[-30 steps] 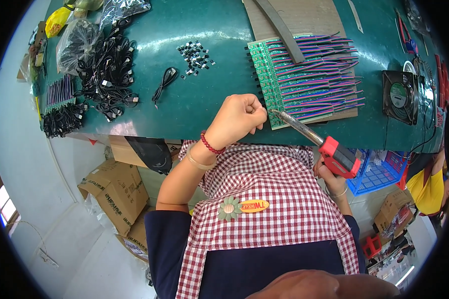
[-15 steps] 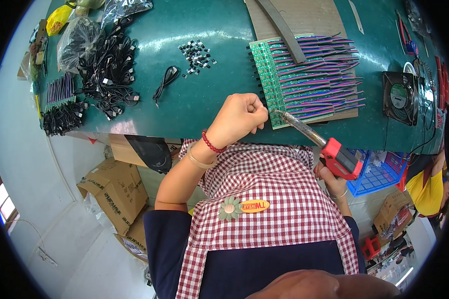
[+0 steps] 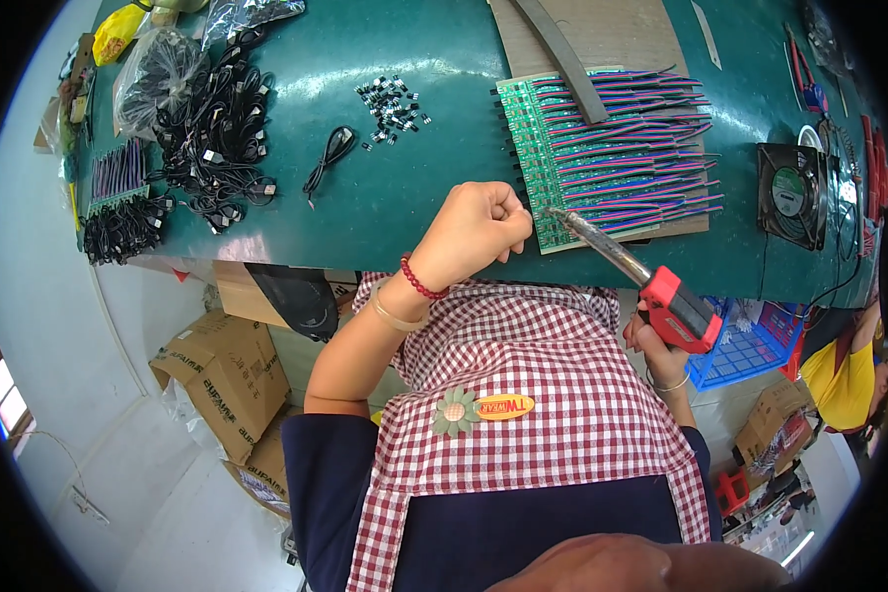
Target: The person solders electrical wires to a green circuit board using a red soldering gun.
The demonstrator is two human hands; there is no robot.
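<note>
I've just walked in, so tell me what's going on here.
The person's right hand grips a red-and-black soldering iron, its tip at the near end of a green circuit-board panel with wires running right. The left hand, fingers curled, is at the panel's left edge; whether it holds anything is hidden.

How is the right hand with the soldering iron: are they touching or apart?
Touching. The head view shows the right hand with its fingers closed around the handle of the soldering iron.

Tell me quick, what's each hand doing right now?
Left hand: closed beside the green boards; whether it holds anything can't be told.
Right hand: closed, holding the soldering iron.
</note>
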